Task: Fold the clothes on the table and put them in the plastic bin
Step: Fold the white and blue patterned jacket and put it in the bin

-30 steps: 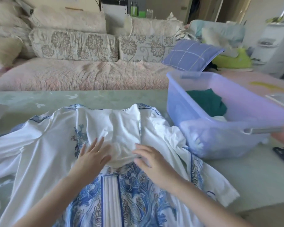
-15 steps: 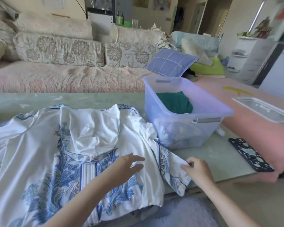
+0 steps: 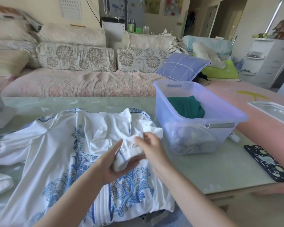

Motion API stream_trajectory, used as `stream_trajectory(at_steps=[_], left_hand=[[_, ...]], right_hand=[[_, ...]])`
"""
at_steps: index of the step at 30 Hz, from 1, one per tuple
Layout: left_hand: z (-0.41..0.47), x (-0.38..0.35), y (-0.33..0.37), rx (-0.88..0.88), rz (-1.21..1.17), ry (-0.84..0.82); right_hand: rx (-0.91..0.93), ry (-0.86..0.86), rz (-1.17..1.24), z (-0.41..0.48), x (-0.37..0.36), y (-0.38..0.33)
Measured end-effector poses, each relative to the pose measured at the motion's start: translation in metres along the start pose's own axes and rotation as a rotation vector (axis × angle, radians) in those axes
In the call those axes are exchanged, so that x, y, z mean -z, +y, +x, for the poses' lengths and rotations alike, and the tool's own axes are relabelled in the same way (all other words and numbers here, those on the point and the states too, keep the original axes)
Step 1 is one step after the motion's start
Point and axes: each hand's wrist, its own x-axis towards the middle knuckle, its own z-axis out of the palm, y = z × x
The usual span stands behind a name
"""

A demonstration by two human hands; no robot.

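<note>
Behind the pale green worktop (image 3: 211, 169) runs a floral sofa (image 3: 75, 59). Nearer me, the white-and-blue garment (image 3: 56, 153) covers the worktop's left and middle. Its long axis runs from the collar near the far edge to the hem, which hangs over the near edge, and one sleeve trails toward the left edge. Over the garment's middle my left hand (image 3: 111, 166) cups the bunched sleeve (image 3: 131, 149) from below, fingers curled under it. My right hand (image 3: 152, 149) pinches the same bundle from the right, so both hands have hold of cloth. I judge this to be the fold of that sleeve inward, and it wants laying leftward across the chest. Just right of the garment's shoulder stands the plastic bin (image 3: 203, 117) with a green item (image 3: 185, 105) already inside, and my right hand is the nearer to it. Bare worktop lies between the bin and the near edge, short of the black mat (image 3: 269, 164) at the right edge.
</note>
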Motion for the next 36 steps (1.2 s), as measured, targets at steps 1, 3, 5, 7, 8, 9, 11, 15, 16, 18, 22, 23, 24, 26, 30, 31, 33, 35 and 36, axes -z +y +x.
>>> stream_trajectory(at_steps=[1, 3, 5, 7, 8, 9, 11, 15, 16, 18, 22, 23, 24, 26, 30, 31, 33, 35, 36], left_hand=[[0.002, 0.011, 0.004, -0.053, 0.073, 0.059], [0.004, 0.031, 0.014, -0.209, 0.474, 0.278], [0.004, 0.047, 0.028, -0.343, 0.839, 0.46], [0.002, 0.055, 0.045, -0.433, 1.163, 0.553], [0.0, 0.057, 0.052, -0.478, 1.307, 0.593], [-0.001, 0.058, 0.059, -0.536, 1.385, 0.628], [-0.004, 0.061, 0.066, -0.656, 1.409, 0.685], [-0.005, 0.067, 0.062, -0.77, 1.346, 0.713], [-0.004, 0.068, 0.059, -0.772, 1.318, 0.701], [-0.002, 0.07, 0.055, -0.775, 1.26, 0.674], [0.0, 0.071, 0.061, -0.815, 1.138, 0.629], [0.001, 0.073, 0.064, -0.826, 1.117, 0.625], [0.001, 0.074, 0.069, -0.828, 1.097, 0.62], [0.003, 0.079, 0.079, -0.831, 1.042, 0.607], [0.011, 0.097, 0.101, -0.849, 1.011, 0.643], [0.015, 0.104, 0.108, -0.853, 0.966, 0.655], [0.027, 0.118, 0.122, -0.868, 0.815, 0.688], [0.043, 0.131, 0.138, -0.898, 0.73, 0.786], [0.052, 0.137, 0.146, -0.905, 0.732, 0.845]], right_hand=[[-0.032, -0.065, -0.052, -0.006, -0.004, 0.008], [-0.114, -0.202, -0.177, -0.015, -0.002, 0.022], [-0.165, -0.253, -0.246, -0.016, 0.007, 0.029], [-0.145, -0.203, -0.3, -0.008, 0.019, 0.036], [-0.096, -0.147, -0.39, -0.001, 0.026, 0.042], [-0.032, -0.092, -0.519, 0.006, 0.032, 0.047], [0.053, -0.047, -0.723, 0.02, 0.041, 0.058], [0.153, -0.03, -0.865, 0.047, 0.05, 0.084], [0.199, -0.009, -0.88, 0.056, 0.052, 0.089], [0.272, 0.021, -0.896, 0.075, 0.052, 0.093], [0.409, 0.054, -0.991, 0.113, 0.049, 0.09], [0.459, 0.077, -0.998, 0.121, 0.048, 0.088], [0.491, 0.09, -0.993, 0.129, 0.05, 0.086], [0.451, 0.11, -0.93, 0.143, 0.052, 0.079], [0.377, 0.185, -0.781, 0.186, 0.047, 0.057], [0.363, 0.167, -0.779, 0.198, 0.042, 0.05], [0.294, 0.074, -0.818, 0.223, 0.03, 0.035], [0.242, -0.007, -0.939, 0.248, 0.014, 0.023], [0.242, -0.016, -0.978, 0.26, 0.007, 0.02]])
